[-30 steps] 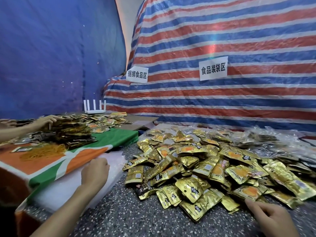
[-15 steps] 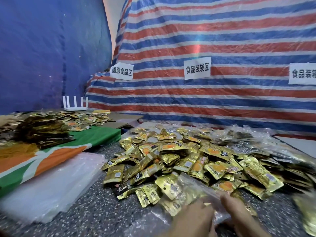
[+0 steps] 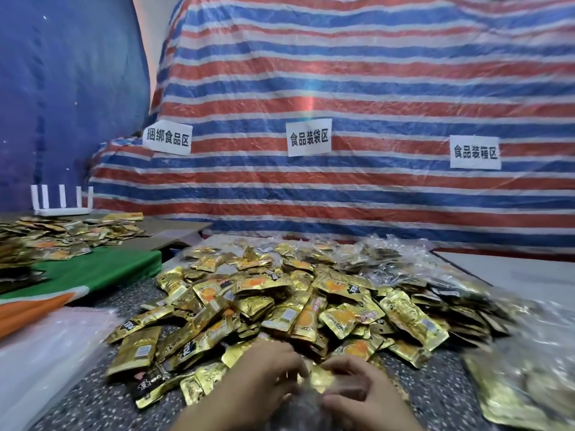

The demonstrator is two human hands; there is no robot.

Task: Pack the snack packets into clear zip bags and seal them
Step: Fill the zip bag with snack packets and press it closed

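A big heap of gold foil snack packets [image 3: 289,303] covers the speckled table in front of me. Both hands meet at the bottom centre, just before the heap's near edge. My left hand [image 3: 261,377] and my right hand [image 3: 361,390] pinch the mouth of a clear zip bag [image 3: 306,405] that hangs between them, mostly hidden below the frame. A gold packet [image 3: 320,379] shows between my fingertips at the bag's opening. Filled clear bags of packets [image 3: 525,362] lie at the right.
A stack of flat clear bags [image 3: 46,353] lies at the left on the table. Beyond it a green and orange cloth [image 3: 93,272] carries more packets [image 3: 62,234]. A striped tarp [image 3: 373,188] with paper signs rises behind.
One second ago my hands were apart, left on the clear bag stack, right at the heap. They came together holding a clear bag, and the view has swung right.
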